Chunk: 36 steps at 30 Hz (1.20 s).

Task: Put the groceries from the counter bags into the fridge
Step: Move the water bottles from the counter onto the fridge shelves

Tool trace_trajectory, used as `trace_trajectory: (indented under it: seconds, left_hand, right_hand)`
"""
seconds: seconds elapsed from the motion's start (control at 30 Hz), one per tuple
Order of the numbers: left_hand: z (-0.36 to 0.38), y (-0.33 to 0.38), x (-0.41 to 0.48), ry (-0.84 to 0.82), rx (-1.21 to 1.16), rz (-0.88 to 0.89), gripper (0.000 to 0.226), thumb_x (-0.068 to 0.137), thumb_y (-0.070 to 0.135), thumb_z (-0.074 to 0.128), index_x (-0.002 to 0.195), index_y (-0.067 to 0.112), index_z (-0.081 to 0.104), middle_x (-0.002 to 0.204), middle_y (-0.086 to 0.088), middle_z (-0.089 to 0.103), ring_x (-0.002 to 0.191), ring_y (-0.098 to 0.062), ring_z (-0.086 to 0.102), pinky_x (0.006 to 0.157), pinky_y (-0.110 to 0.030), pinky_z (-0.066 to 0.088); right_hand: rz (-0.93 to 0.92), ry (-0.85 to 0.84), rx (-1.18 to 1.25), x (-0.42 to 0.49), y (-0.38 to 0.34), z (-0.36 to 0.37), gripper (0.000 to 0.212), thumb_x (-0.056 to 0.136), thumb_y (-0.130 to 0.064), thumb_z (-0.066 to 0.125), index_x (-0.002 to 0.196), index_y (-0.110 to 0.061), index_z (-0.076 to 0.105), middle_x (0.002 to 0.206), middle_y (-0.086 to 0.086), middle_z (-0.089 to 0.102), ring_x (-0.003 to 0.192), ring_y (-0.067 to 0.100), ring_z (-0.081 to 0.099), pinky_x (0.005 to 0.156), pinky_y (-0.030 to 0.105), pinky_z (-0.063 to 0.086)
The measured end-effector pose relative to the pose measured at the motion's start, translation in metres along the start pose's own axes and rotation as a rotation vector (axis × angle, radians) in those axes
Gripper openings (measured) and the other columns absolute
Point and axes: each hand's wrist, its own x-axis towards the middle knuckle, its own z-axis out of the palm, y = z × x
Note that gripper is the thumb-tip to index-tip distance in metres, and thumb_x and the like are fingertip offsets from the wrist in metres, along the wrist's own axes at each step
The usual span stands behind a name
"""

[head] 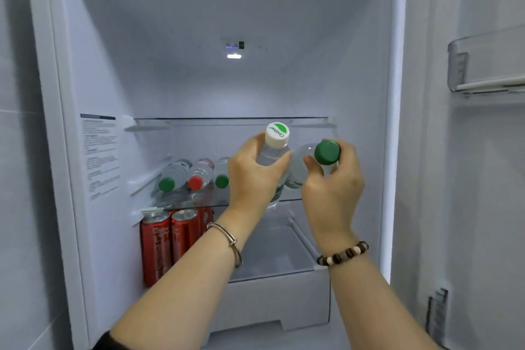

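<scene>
Your left grip (252, 176) is closed round a clear plastic water bottle with a white cap (277, 136); your right grip (332, 187) is closed round a clear plastic water bottle with a green cap (326, 152). Both long axes run cap-toward-you into the white fridge (113, 65). The glass shelf (210, 203) lies just beyond both grips; three capped bottles (196, 176) lie on it, left of your left grip, with red cans (167, 241) below.

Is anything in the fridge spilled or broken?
Nothing stands out. Three clear plastic bottles lie side by side on the glass shelf, red drink cans stand upright below, the left hand holds a white-capped clear bottle, the right hand a green-capped clear bottle.
</scene>
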Motion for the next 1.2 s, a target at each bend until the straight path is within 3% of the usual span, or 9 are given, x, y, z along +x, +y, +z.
trace_trajectory:
  seconds: [0.17, 0.3, 0.43, 0.5, 0.7, 0.83, 0.93, 1.03, 1.2]
  left_hand:
    - [0.01, -0.014, 0.017, -0.037, -0.067, 0.115, 0.039, 0.073, 0.013, 0.08, 0.106, 0.021, 0.061, 0.094, 0.026, 0.057, 0.086, 0.014, 0.057, 0.075, -0.004, 0.044]
    - [0.021, -0.04, 0.02, -0.09, -0.146, 0.098, 0.039, 0.074, 0.011, 0.078, 0.107, 0.018, 0.06, 0.096, 0.024, 0.058, 0.089, 0.014, 0.056, 0.078, -0.006, 0.045]
    - [0.028, -0.063, 0.019, -0.135, -0.19, 0.098, 0.043, 0.076, 0.017, 0.076, 0.115, 0.02, 0.059, 0.111, 0.011, 0.063, 0.104, 0.003, 0.058, 0.1, -0.04, 0.047]
    - [0.029, -0.073, 0.019, -0.19, -0.197, 0.062, 0.048, 0.075, 0.016, 0.077, 0.119, 0.021, 0.058, 0.123, 0.011, 0.058, 0.116, -0.004, 0.055, 0.106, -0.047, 0.04]
    - [0.033, -0.108, 0.021, -0.403, -0.158, -0.134, 0.05, 0.071, 0.005, 0.079, 0.114, 0.023, 0.062, 0.127, 0.017, 0.05, 0.129, -0.005, 0.043, 0.108, -0.019, 0.034]
    - [0.038, -0.128, 0.021, -0.492, 0.095, 0.029, 0.047, 0.07, 0.01, 0.081, 0.115, 0.012, 0.066, 0.134, -0.002, 0.055, 0.129, -0.013, 0.045, 0.107, -0.018, 0.029]
    - [0.04, -0.142, 0.018, -0.579, 0.247, 0.187, 0.049, 0.069, 0.014, 0.082, 0.114, 0.009, 0.067, 0.128, -0.011, 0.06, 0.125, -0.029, 0.051, 0.105, -0.038, 0.04]
    - [0.039, -0.149, 0.019, -0.68, 0.323, 0.251, 0.049, 0.068, 0.014, 0.082, 0.114, 0.009, 0.067, 0.127, -0.012, 0.061, 0.122, -0.032, 0.053, 0.101, -0.047, 0.044]
    - [0.031, -0.148, 0.023, -0.768, 0.339, 0.257, 0.058, 0.073, 0.027, 0.08, 0.126, 0.015, 0.06, 0.14, -0.005, 0.05, 0.134, -0.022, 0.04, 0.11, -0.039, 0.036]
  right_hand:
    - [0.136, 0.087, -0.008, -0.001, 0.022, 0.019, 0.028, 0.078, 0.001, 0.07, 0.099, -0.01, 0.057, 0.087, -0.011, 0.056, 0.077, -0.001, 0.051, 0.073, 0.006, 0.04]
    - [0.207, 0.109, -0.066, -0.007, 0.039, 0.027, 0.032, 0.078, 0.0, 0.069, 0.101, -0.017, 0.055, 0.091, -0.019, 0.055, 0.082, -0.003, 0.053, 0.077, 0.007, 0.039]
    - [0.226, 0.114, -0.15, -0.014, 0.056, 0.027, 0.033, 0.081, -0.002, 0.069, 0.108, -0.013, 0.055, 0.099, -0.009, 0.055, 0.091, 0.004, 0.052, 0.08, 0.007, 0.039]
    - [0.232, 0.099, -0.202, -0.019, 0.063, 0.026, 0.034, 0.082, -0.004, 0.069, 0.112, -0.011, 0.055, 0.104, -0.009, 0.054, 0.094, 0.003, 0.05, 0.08, 0.005, 0.038]
    - [0.314, -0.02, -0.287, -0.038, 0.081, 0.025, 0.035, 0.086, -0.006, 0.064, 0.118, -0.014, 0.053, 0.111, -0.007, 0.052, 0.101, 0.006, 0.048, 0.076, 0.0, 0.033]
    - [0.305, -0.06, -0.316, -0.04, 0.089, 0.027, 0.036, 0.086, -0.006, 0.063, 0.12, -0.013, 0.053, 0.114, -0.004, 0.053, 0.102, 0.007, 0.048, 0.082, 0.012, 0.034]
    - [0.288, -0.093, -0.341, -0.039, 0.093, 0.029, 0.035, 0.085, -0.004, 0.064, 0.118, -0.011, 0.054, 0.117, 0.0, 0.057, 0.101, 0.008, 0.049, 0.083, 0.017, 0.036]
    - [0.284, -0.109, -0.348, -0.035, 0.099, 0.028, 0.034, 0.084, -0.004, 0.065, 0.116, -0.009, 0.055, 0.118, 0.002, 0.058, 0.102, 0.009, 0.05, 0.082, 0.013, 0.037]
    - [0.292, -0.132, -0.347, -0.032, 0.102, 0.024, 0.034, 0.085, -0.006, 0.066, 0.117, -0.011, 0.055, 0.115, -0.006, 0.055, 0.103, 0.005, 0.049, 0.078, 0.001, 0.035]
